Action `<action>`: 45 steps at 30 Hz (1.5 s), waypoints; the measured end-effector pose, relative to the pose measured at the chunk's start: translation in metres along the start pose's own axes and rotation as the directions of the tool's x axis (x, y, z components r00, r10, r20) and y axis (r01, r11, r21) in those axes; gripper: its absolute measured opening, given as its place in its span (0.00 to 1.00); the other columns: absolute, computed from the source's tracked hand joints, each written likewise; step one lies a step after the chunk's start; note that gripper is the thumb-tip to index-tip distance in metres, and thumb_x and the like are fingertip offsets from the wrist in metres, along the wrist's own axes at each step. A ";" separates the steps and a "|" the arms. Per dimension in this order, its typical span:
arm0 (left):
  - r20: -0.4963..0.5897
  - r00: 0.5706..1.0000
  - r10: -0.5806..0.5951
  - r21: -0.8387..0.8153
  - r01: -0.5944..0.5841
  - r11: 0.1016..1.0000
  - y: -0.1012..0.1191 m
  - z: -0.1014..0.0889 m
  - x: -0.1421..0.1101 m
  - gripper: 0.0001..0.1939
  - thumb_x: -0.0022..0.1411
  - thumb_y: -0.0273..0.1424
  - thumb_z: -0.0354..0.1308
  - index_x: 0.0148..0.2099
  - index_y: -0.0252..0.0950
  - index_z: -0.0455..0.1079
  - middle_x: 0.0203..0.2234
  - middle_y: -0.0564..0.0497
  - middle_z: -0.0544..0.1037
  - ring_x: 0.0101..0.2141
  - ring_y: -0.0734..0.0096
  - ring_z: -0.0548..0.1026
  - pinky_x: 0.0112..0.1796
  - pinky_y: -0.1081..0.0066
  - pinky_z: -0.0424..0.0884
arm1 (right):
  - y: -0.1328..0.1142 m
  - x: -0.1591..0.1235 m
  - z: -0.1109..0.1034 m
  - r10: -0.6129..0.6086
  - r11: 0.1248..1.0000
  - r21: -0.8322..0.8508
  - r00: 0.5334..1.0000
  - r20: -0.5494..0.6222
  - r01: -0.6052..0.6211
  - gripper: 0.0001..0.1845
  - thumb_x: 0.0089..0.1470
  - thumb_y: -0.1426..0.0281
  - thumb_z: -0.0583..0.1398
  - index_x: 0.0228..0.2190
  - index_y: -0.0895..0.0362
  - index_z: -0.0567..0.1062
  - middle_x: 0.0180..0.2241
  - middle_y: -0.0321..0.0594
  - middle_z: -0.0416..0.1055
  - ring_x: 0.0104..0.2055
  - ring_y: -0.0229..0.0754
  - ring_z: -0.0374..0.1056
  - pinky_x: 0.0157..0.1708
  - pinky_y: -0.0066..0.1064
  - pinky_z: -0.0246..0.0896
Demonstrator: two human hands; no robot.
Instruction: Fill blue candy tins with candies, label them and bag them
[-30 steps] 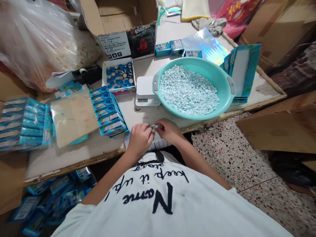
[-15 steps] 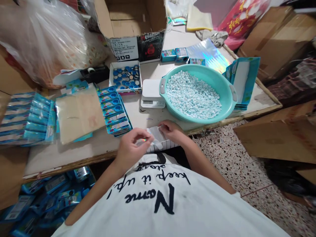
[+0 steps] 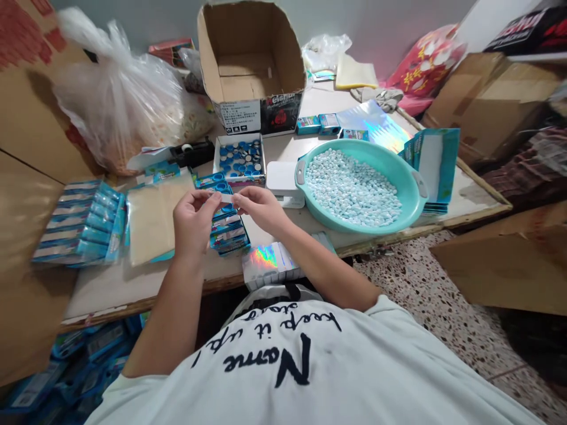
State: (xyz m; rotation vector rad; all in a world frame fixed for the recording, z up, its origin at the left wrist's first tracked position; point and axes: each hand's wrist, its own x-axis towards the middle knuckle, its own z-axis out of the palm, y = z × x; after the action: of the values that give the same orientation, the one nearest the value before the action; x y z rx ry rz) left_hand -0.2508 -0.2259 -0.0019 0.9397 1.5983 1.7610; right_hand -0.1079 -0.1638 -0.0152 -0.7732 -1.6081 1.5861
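A short whitish strip point(image 3: 227, 199) is stretched between my two hands, over a row of small blue boxes point(image 3: 229, 236). My left hand point(image 3: 194, 213) pinches its left end between thumb and fingers. Its right end is pinched by my right hand point(image 3: 259, 206). Pale bands cross the nearer boxes in the row; round blue tops show on some farther ones, and my hands hide part of the row. By the table's front edge, close to my body, lies a shiny silver stack of sheets or labels point(image 3: 266, 264), partly covered by my right forearm.
Right of my hands, a turquoise basin point(image 3: 419, 203) of pale blue pellets rests against a white scale point(image 3: 283, 177). Behind are a white tray of blue discs point(image 3: 264, 154) and a tall carton point(image 3: 239, 112). Wrapped blue packs point(image 3: 80, 227) and clear bags point(image 3: 155, 221) lie left.
Both hands have moved up and left from the silver stack to the row of blue boxes, with the whitish strip now between them. The camera view has shifted too.
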 end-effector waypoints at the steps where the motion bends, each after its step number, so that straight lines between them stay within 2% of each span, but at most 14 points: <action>1: 0.008 1.000 -0.020 -0.010 0.020 1.000 0.000 0.002 0.000 0.17 0.51 0.39 0.70 0.37 0.35 0.71 0.31 0.53 0.76 0.34 0.69 0.80 0.44 0.65 0.80 | 0.003 0.002 0.002 -0.003 1.000 -0.023 1.000 -0.030 0.002 0.14 0.62 0.58 0.60 0.32 0.56 0.72 0.28 0.35 0.71 0.31 0.37 0.68 0.35 0.28 0.65; 5: -0.003 0.999 -0.040 0.123 0.040 0.992 -0.001 0.000 0.002 0.17 0.52 0.43 0.70 0.36 0.34 0.74 0.28 0.50 0.78 0.31 0.67 0.80 0.39 0.65 0.79 | 0.009 0.010 -0.002 -0.016 0.963 -0.269 0.997 -0.072 -0.003 0.14 0.63 0.61 0.58 0.28 0.55 0.71 0.24 0.33 0.67 0.29 0.37 0.65 0.30 0.28 0.57; 9: -0.047 0.991 0.123 0.504 -0.083 0.860 -0.011 -0.009 0.007 0.14 0.55 0.43 0.68 0.33 0.36 0.79 0.27 0.49 0.80 0.31 0.63 0.79 0.38 0.64 0.76 | 0.013 0.028 -0.011 0.058 0.876 -0.482 0.998 0.040 -0.031 0.16 0.64 0.63 0.57 0.26 0.57 0.71 0.23 0.34 0.66 0.29 0.38 0.63 0.30 0.28 0.51; 13: 0.031 0.971 0.237 0.637 -0.202 0.744 -0.026 -0.017 0.011 0.10 0.57 0.39 0.67 0.32 0.38 0.79 0.41 0.45 0.83 0.45 0.56 0.80 0.52 0.57 0.73 | 0.019 0.042 -0.015 0.097 0.793 -0.610 0.990 0.103 -0.014 0.18 0.64 0.64 0.58 0.23 0.57 0.71 0.23 0.35 0.67 0.28 0.37 0.60 0.30 0.30 0.48; 16: 0.013 0.965 0.261 0.679 -0.200 0.706 -0.032 -0.019 0.014 0.09 0.56 0.39 0.68 0.32 0.38 0.80 0.49 0.44 0.80 0.51 0.53 0.77 0.56 0.55 0.70 | 0.023 0.045 -0.015 0.112 0.787 -0.616 0.989 0.098 -0.028 0.17 0.64 0.65 0.58 0.24 0.58 0.71 0.24 0.35 0.68 0.28 0.36 0.60 0.30 0.29 0.47; 19: 0.025 0.969 0.247 0.689 -0.196 0.698 -0.034 -0.022 0.017 0.09 0.55 0.39 0.68 0.31 0.39 0.79 0.49 0.44 0.79 0.51 0.53 0.77 0.56 0.55 0.70 | 0.031 0.046 -0.016 0.152 0.833 -0.549 0.981 0.117 -0.064 0.17 0.64 0.64 0.59 0.24 0.58 0.72 0.25 0.36 0.69 0.28 0.37 0.62 0.29 0.29 0.50; 24: 0.051 0.972 0.231 0.679 -0.203 0.706 -0.039 -0.024 0.017 0.09 0.56 0.38 0.67 0.30 0.38 0.77 0.48 0.44 0.79 0.49 0.54 0.77 0.56 0.55 0.70 | 0.048 0.048 -0.019 0.304 0.944 -0.191 0.932 0.197 -0.268 0.17 0.64 0.62 0.61 0.26 0.57 0.71 0.28 0.37 0.72 0.30 0.36 0.67 0.30 0.26 0.62; 32: -0.133 0.985 0.111 0.534 -0.023 0.845 -0.060 -0.029 0.027 0.23 0.47 0.33 0.73 0.39 0.38 0.62 0.44 0.46 0.75 0.49 0.61 0.78 0.46 0.64 0.75 | 0.056 0.046 -0.018 0.405 0.889 0.116 0.879 0.252 -0.443 0.22 0.55 0.54 0.69 0.24 0.58 0.72 0.21 0.32 0.65 0.27 0.34 0.65 0.36 0.27 0.69; 35: -0.109 0.991 0.083 0.515 -0.015 0.857 -0.055 -0.031 0.029 0.21 0.49 0.30 0.72 0.40 0.37 0.63 0.42 0.47 0.75 0.47 0.63 0.78 0.47 0.65 0.75 | 0.052 0.045 -0.021 0.445 0.890 -0.175 0.884 0.142 -0.420 0.27 0.55 0.49 0.67 0.22 0.56 0.69 0.19 0.32 0.63 0.26 0.36 0.64 0.32 0.28 0.63; 37: -0.111 0.989 0.095 0.473 -0.032 0.881 -0.044 -0.032 0.019 0.16 0.53 0.26 0.68 0.42 0.35 0.65 0.39 0.48 0.75 0.43 0.67 0.78 0.46 0.66 0.75 | 0.046 0.037 -0.023 0.376 0.804 -0.504 0.926 0.021 -0.315 0.29 0.58 0.47 0.65 0.19 0.55 0.66 0.19 0.34 0.63 0.26 0.37 0.63 0.30 0.29 0.56; 39: -0.159 0.960 0.231 0.468 -0.132 0.874 -0.028 -0.031 -0.006 0.09 0.58 0.26 0.63 0.40 0.34 0.67 0.36 0.50 0.75 0.39 0.71 0.77 0.44 0.66 0.76 | 0.037 0.019 -0.023 0.234 0.653 -0.744 0.972 0.021 -0.141 0.29 0.63 0.52 0.61 0.19 0.55 0.65 0.21 0.35 0.64 0.27 0.38 0.62 0.30 0.31 0.51; 40: -0.182 0.913 0.366 0.506 -0.233 0.831 -0.019 -0.030 -0.023 0.06 0.61 0.27 0.62 0.40 0.33 0.68 0.35 0.50 0.74 0.39 0.71 0.77 0.45 0.65 0.76 | 0.033 0.007 -0.024 0.161 0.585 -0.809 0.986 0.045 -0.058 0.27 0.66 0.55 0.59 0.19 0.56 0.66 0.23 0.37 0.66 0.28 0.39 0.62 0.31 0.31 0.51; 42: -0.062 0.824 0.564 0.535 -0.449 0.716 -0.005 -0.024 -0.060 0.04 0.62 0.28 0.63 0.38 0.34 0.70 0.37 0.49 0.74 0.41 0.67 0.76 0.48 0.61 0.76 | 0.025 -0.020 -0.027 0.029 0.497 -0.868 0.999 0.046 0.025 0.23 0.69 0.60 0.56 0.23 0.56 0.70 0.29 0.40 0.70 0.32 0.41 0.64 0.34 0.32 0.53; 45: 0.425 0.748 0.510 0.454 -0.664 0.594 0.001 -0.007 -0.104 0.12 0.62 0.24 0.62 0.48 0.38 0.75 0.49 0.46 0.75 0.51 0.61 0.76 0.56 0.58 0.74 | 0.018 -0.061 -0.040 -0.037 0.467 -0.884 0.999 -0.036 -0.014 0.18 0.71 0.66 0.52 0.31 0.58 0.75 0.38 0.46 0.74 0.40 0.44 0.69 0.40 0.33 0.58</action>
State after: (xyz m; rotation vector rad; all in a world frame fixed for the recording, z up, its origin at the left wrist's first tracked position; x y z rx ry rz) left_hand -0.1949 -0.3138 -0.0132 2.1324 1.8071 1.4170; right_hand -0.0426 -0.1911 -0.0400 -1.2974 -2.3965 0.5527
